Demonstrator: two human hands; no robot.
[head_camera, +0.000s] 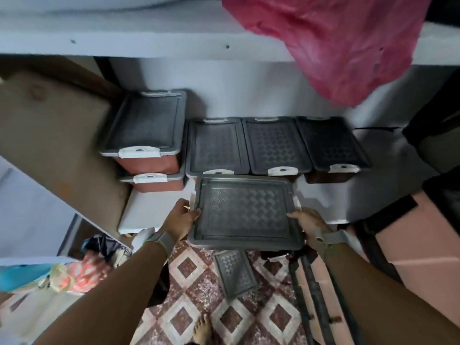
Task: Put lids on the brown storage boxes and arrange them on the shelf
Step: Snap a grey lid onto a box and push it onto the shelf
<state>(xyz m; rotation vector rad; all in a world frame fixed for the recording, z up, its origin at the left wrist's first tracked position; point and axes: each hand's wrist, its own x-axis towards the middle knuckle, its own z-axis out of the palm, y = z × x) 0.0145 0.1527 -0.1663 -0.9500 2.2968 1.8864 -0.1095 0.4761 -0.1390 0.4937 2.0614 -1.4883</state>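
Both my hands carry a lidded storage box (245, 211) with a grey patterned lid, just in front of the shelf edge. My left hand (180, 217) grips its left side and my right hand (310, 224) grips its right side. On the white shelf (331, 195) stand three lidded boxes in a row: one (216, 145), a second (277, 145) and a dark third (332, 144). At the left, two brown lidded boxes are stacked, the top one (145, 128) on the lower one (151, 183). A loose grey lid (235, 272) lies on the floor below.
A large cardboard sheet (49, 135) leans at the left of the shelf. A pink plastic bag (331, 43) hangs from the upper shelf. Black tripod legs (311, 295) stand at my right. Clothes and bags (74, 272) lie at the lower left on the patterned tile floor.
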